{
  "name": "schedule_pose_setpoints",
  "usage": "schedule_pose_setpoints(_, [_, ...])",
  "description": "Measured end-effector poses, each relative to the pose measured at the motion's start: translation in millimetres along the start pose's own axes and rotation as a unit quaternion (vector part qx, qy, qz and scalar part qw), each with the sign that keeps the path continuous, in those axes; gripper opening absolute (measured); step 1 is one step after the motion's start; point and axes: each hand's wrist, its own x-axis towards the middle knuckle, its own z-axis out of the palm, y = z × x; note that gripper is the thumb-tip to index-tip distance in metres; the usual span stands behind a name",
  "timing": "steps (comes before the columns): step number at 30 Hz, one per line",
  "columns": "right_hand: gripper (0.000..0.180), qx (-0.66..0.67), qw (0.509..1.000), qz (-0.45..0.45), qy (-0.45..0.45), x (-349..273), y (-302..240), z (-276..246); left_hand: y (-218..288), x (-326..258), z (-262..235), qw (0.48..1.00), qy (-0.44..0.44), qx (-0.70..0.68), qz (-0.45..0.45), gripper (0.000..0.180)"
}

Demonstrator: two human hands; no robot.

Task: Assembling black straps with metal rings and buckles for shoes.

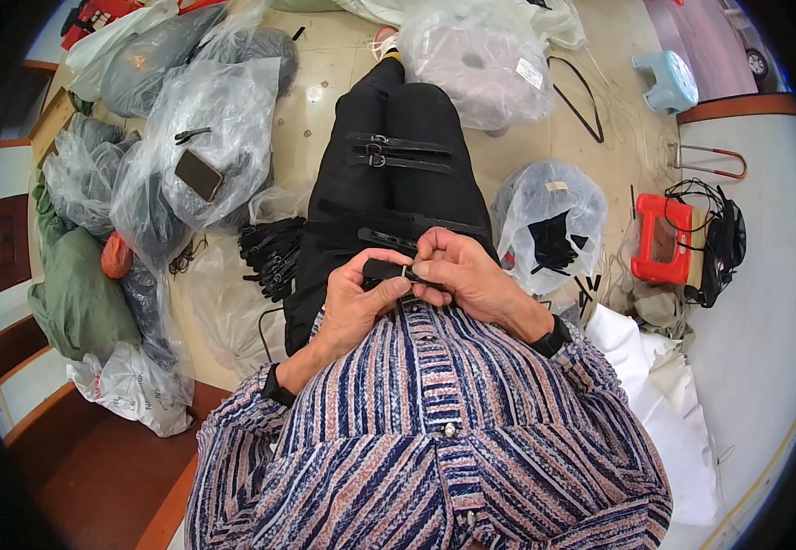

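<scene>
Both hands closed on a short black strap piece [389, 269] held just above the lap.

The left hand [354, 302] gripped the strap piece from below, thumb across its end, while the right hand [464, 273] pinched a small pale bit at the strap's end between fingertips; the two hands touched. More black straps with metal buckles [398, 152] lay across the black trousers. Just left of the thigh sat a pile of black straps [271, 255] on the floor. A clear bag of black pieces [549, 220] stood to the right, a red box [662, 240] beyond it. A phone [199, 174] rested on bulging plastic bags at left.
</scene>
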Motion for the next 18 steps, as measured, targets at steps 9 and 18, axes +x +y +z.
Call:
schedule_pose_setpoints(9, [0.018,-0.057,0.998,0.002,0.009,-3,-2,3,2,-1,0,0.999,-0.025,0.017,0.009,0.020])
schedule_pose_setpoints(18, [0.021,-0.152,0.988,0.007,0.012,-5,0,5,5,0,1,0.998,-0.057,0.005,0.015,0.023])
